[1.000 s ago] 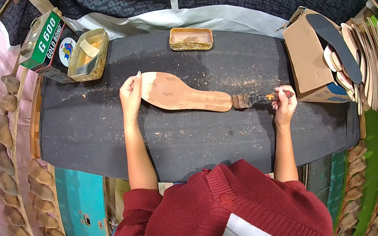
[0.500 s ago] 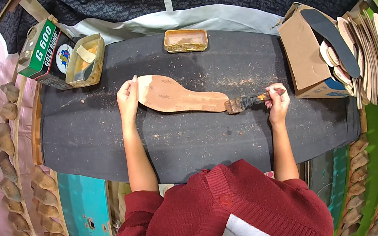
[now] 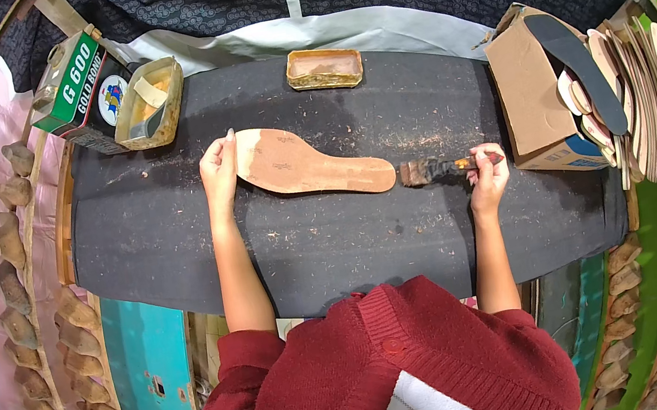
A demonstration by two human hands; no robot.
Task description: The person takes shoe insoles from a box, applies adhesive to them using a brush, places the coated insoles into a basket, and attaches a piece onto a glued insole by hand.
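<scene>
Over the middle of the dark table lies a tan insole (image 3: 309, 167), its wide toe part to the left and its heel to the right. My left hand (image 3: 219, 169) pinches the toe edge between thumb and fingers. Most of the insole's face looks darker and coated; a pale patch shows at the toe tip beside my fingers. My right hand (image 3: 487, 175) is closed round the handle of a brush (image 3: 430, 171), whose stained, dark bristles point left. A small gap separates the bristles from the heel end.
At the back stand a shallow rectangular tray (image 3: 324, 68), and at the far left a metal can (image 3: 80, 94) beside a tub (image 3: 174, 113) with scraps. A cardboard box (image 3: 533, 88) and stacked insoles (image 3: 641, 100) are on the right. Scraps dot the dark table cover (image 3: 336, 247).
The brush in my right hand has moved slightly right, off the heel end of the insole. My left hand and the insole have shifted slightly left.
</scene>
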